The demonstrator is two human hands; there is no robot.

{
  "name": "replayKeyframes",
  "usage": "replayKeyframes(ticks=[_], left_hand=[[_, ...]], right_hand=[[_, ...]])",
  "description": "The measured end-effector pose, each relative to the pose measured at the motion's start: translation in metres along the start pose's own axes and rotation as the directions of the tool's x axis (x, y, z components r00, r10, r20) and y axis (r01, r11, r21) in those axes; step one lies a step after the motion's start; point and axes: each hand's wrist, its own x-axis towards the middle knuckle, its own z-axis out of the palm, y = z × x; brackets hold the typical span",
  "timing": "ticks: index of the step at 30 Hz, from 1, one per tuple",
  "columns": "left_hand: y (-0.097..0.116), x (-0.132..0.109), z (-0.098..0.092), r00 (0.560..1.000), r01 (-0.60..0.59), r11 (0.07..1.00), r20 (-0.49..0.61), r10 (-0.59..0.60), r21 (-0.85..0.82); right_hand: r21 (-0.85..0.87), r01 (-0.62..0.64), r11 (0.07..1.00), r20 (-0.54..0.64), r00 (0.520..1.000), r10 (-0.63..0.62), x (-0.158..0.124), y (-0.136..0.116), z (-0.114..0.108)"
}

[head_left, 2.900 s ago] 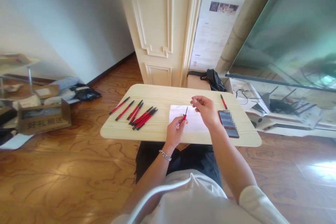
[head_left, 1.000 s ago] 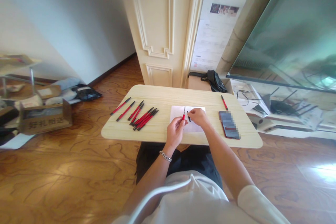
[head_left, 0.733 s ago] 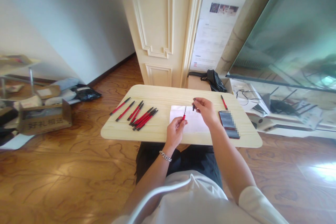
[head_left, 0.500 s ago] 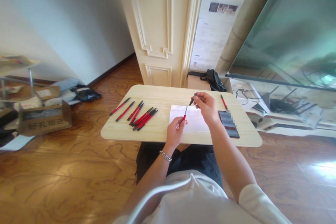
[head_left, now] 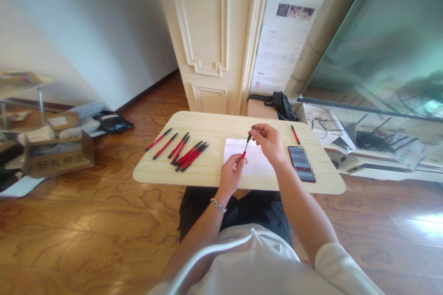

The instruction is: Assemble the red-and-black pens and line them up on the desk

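Left hand (head_left: 231,173) pinches a red pen barrel (head_left: 244,154) over white paper (head_left: 256,166); at the barrel's one o'clock, the right hand (head_left: 270,142) has fingertips clamped on the black pen tip (head_left: 249,137). Red-and-black pens (head_left: 194,157) lie toward nine o'clock.

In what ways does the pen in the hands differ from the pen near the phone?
The held pen is in the left hand and right hand; the lone pen lies on the table. The held pen shows a thin section between red and black; the lone pen shows none. Both are red and black.
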Motion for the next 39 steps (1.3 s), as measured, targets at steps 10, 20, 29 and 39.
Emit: replayKeyframes(ticks=[10,20,29,39], left_hand=[[0.001,0.0,0.0,1.0,-0.007,1.0,-0.008,0.006,-0.007],[0.004,-0.002,-0.003,0.998,0.001,0.998,0.06,0.002,-0.056],[0.011,-0.002,-0.005,0.995,-0.019,0.998,0.096,0.024,-0.054],[0.009,-0.002,-0.004,0.996,-0.018,0.999,0.087,0.023,-0.051]], right_hand=[[-0.097,-0.015,0.995,0.094,0.995,0.024,-0.015,0.02,0.003],[-0.127,-0.005,0.992,0.15,0.988,0.024,-0.019,0.027,0.0],[-0.168,0.034,0.985,0.122,0.992,-0.014,-0.019,0.029,0.0],[-0.164,0.0,0.986,0.004,1.0,0.001,-0.019,0.032,0.002]])
